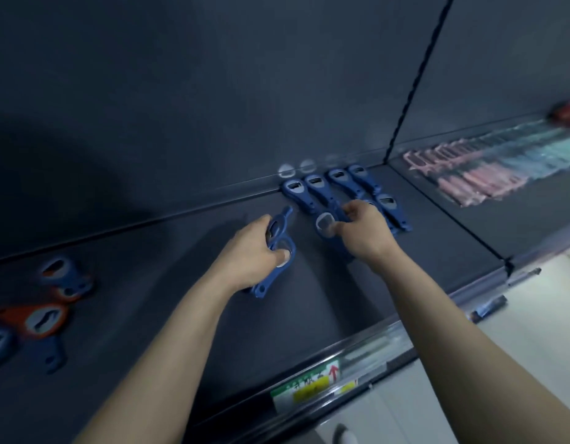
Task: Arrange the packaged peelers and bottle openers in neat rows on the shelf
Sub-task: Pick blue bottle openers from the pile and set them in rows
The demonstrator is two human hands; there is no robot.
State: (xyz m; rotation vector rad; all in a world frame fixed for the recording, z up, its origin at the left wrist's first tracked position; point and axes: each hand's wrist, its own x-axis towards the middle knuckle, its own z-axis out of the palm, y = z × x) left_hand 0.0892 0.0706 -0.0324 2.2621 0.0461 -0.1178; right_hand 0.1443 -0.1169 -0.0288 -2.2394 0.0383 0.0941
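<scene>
On the dark shelf (437,238), several blue bottle openers (322,190) lie in a neat row against the back wall, with another (393,211) in front of them. My left hand (251,254) grips a small bundle of blue openers (279,251), its thumb through one ring. To the right, my right hand (363,232) pinches a single blue opener (327,227) by its head, just in front of the row; its handle runs under my wrist.
A loose heap of blue and orange openers (43,312) lies at the shelf's left. Beyond a divider strip (415,81), rows of pink and teal packaged peelers (488,168) fill the right bay. Price labels (309,386) line the front edge.
</scene>
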